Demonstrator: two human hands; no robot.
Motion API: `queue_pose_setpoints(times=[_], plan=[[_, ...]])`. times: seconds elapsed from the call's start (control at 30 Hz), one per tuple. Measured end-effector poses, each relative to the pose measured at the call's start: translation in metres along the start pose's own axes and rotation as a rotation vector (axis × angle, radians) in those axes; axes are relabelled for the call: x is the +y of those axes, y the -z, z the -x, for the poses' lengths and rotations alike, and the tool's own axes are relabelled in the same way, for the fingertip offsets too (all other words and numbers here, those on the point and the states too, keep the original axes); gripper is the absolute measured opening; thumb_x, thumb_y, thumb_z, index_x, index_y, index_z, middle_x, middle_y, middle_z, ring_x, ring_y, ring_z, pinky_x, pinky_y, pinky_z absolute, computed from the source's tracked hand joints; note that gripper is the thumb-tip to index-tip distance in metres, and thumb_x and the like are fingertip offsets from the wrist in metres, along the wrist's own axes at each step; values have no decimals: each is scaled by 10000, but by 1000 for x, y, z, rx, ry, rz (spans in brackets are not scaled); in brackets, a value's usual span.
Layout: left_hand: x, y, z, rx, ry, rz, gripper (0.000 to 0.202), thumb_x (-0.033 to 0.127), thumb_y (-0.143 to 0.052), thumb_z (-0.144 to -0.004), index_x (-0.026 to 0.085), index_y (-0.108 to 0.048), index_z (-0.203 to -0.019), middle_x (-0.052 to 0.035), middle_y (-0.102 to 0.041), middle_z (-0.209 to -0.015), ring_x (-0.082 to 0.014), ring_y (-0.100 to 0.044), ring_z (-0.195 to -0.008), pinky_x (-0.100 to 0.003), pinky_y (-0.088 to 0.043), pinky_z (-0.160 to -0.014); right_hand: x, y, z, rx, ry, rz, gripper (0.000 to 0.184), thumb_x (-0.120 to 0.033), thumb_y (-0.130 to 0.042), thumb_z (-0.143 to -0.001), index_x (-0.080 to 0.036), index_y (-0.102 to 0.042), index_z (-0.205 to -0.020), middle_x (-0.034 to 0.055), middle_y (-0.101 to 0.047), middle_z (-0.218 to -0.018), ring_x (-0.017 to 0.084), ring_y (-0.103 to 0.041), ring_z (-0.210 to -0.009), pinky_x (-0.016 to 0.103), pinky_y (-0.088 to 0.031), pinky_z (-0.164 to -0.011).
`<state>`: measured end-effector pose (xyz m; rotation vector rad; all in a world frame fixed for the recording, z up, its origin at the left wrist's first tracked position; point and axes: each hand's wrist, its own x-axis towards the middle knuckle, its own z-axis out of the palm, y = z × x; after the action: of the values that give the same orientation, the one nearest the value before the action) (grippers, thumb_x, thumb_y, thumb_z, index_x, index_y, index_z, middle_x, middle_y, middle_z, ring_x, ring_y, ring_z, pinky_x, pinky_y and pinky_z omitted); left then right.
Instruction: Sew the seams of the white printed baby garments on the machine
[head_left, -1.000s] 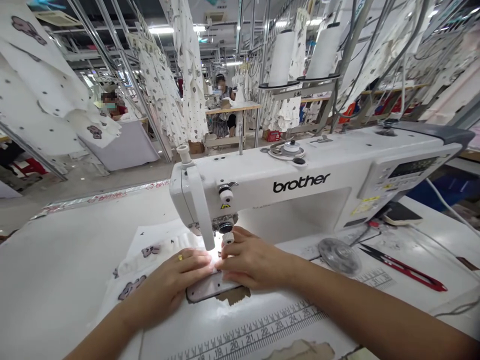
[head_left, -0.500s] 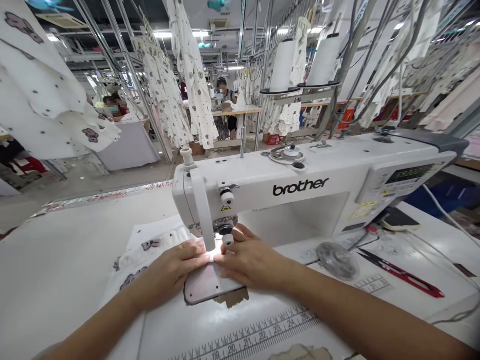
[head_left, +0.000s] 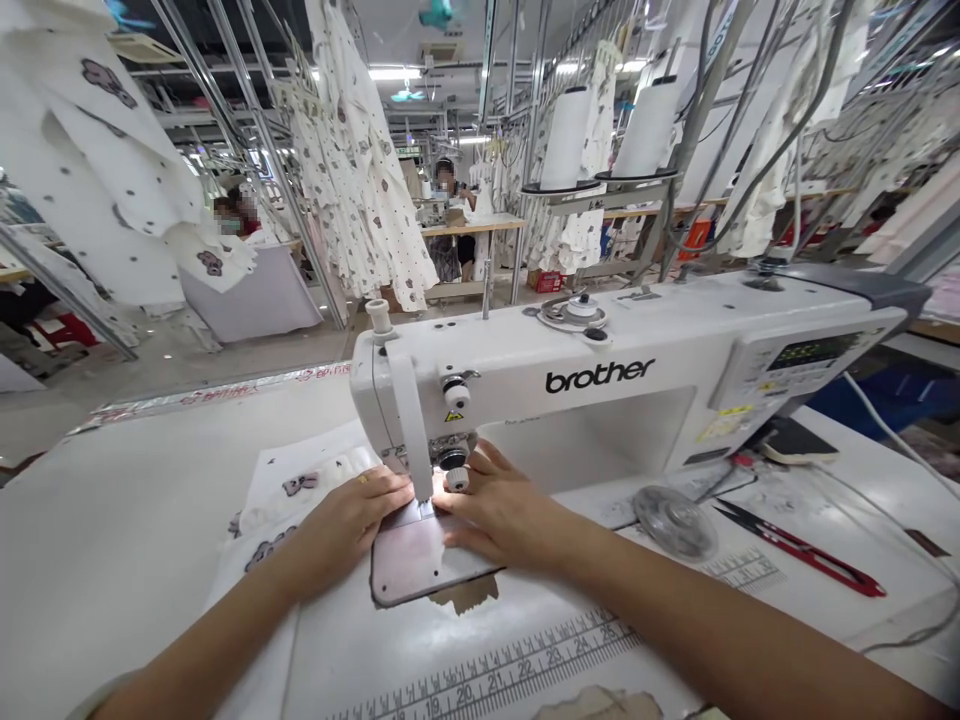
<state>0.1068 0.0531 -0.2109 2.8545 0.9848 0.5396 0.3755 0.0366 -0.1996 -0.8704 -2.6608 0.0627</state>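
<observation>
A white printed fabric piece [head_left: 301,484] lies left of the sewing machine's needle area, partly under my left hand [head_left: 351,520]. That hand's fingers are pressed together on the cloth beside the presser foot [head_left: 424,506]. My right hand [head_left: 506,512] is on the other side of the foot, fingers apart, with some reaching behind the needle area and others over the metal plate [head_left: 409,565]. No cloth shows clearly in the right hand; its fingertips are partly hidden. The white brother sewing machine [head_left: 517,350] stands over both hands, its lamp lighting the spot between them.
Red-handled thread snips [head_left: 806,550] and a clear round disc [head_left: 675,522] lie to the right. A printed ruler strip [head_left: 495,680] runs along the table front. Thread cones [head_left: 566,140] stand behind the machine. Printed garments [head_left: 360,170] hang beyond, where other people sit.
Both hands have shifted slightly away from me, and more of the metal plate shows in front of the foot. My left fingertips have drawn back a little leftward. The view has moved slightly.
</observation>
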Motion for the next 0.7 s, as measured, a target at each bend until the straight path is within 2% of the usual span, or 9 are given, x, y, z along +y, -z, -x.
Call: queue_pose_setpoints(times=[0.17, 0.43, 0.6, 0.7], plan=[[2, 2, -1, -19, 18, -5, 449, 71, -369, -932, 235, -638, -1250, -40, -677, -1243, -193, -630, -1119, -377, -543, -982, 2, 1, 0, -4, -17, -61, 298, -451, -558, -964, -226, -636, -1145, 39, -635, -1051, 203, -481, -1153, 446, -105, -1207], [2, 4, -1, -41, 16, 9, 430, 102, -347, -963, 220, -626, -1268, -46, -660, -1276, -190, -615, -1145, -364, -535, -987, 3, -1, 0, 17, -20, -105, 279, -431, -568, -961, -225, -656, -1128, 51, -638, -1059, 214, -490, -1143, 464, -175, -1187], [6, 4, 1, -58, 42, 16, 450, 97, -353, -951, 248, -610, -1287, -31, -651, -1287, -188, -606, -1168, -360, -520, -1009, 3, 0, 0, 37, -11, -112, 269, -420, -561, -967, -225, -655, -1128, 49, -639, -1033, 207, -497, -1125, 457, -169, -1186], [-5, 6, 4, -84, 51, 15, 465, 101, -356, -943, 274, -598, -1301, -25, -642, -1298, -183, -603, -1181, -343, -509, -1022, 3, 0, 0, 38, -9, -107, 260, -411, -565, -966, -228, -659, -1125, 43, -638, -1014, 200, -499, -1116, 448, -168, -1186]])
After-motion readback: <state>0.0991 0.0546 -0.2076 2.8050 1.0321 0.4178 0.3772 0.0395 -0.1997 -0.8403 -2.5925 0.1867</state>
